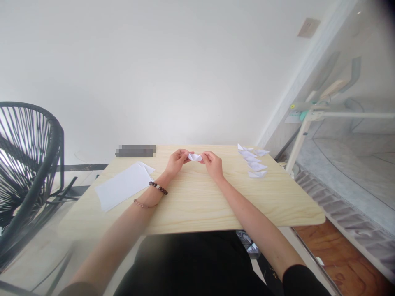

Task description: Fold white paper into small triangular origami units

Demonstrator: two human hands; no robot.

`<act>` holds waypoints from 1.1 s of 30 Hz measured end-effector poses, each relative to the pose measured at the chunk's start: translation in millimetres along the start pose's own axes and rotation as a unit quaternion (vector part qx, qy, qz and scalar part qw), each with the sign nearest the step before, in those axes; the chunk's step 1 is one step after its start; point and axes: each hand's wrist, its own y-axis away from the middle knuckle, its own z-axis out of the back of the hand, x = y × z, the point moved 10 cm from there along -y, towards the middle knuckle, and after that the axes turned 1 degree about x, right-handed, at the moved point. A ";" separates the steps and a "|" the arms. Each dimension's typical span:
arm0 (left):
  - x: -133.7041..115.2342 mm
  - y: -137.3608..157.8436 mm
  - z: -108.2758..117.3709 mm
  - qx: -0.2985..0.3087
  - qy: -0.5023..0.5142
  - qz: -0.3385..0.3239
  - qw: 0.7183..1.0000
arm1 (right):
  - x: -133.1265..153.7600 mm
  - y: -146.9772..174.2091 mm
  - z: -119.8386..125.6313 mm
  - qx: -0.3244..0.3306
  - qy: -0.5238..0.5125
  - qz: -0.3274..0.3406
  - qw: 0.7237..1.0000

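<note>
A small white folded paper boat (194, 157) is held above the middle of the table, one end in each hand. My left hand (177, 161) pinches its left end, and a dark beaded bracelet circles that wrist. On the opposite end, the fingers of my right hand (212, 163) are closed on the paper. Several finished-looking paper boats (249, 157) sit in a loose group to the right of my right hand. Left of my left forearm lies a stack of white paper sheets (123, 187), with a corner of the upper sheets uneven.
The light wooden table (191, 205) stands against a white wall. At its back left is a blurred-out dark object (135, 151). A black woven chair (31, 164) is on the left. To the right stands a white metal frame (304, 135) beside a glass panel.
</note>
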 end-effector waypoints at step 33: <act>-38.0 10.0 -13.7 0.055 -0.350 -0.168 0.920 | 16.4 2.2 -4.8 0.069 0.025 0.061 0.995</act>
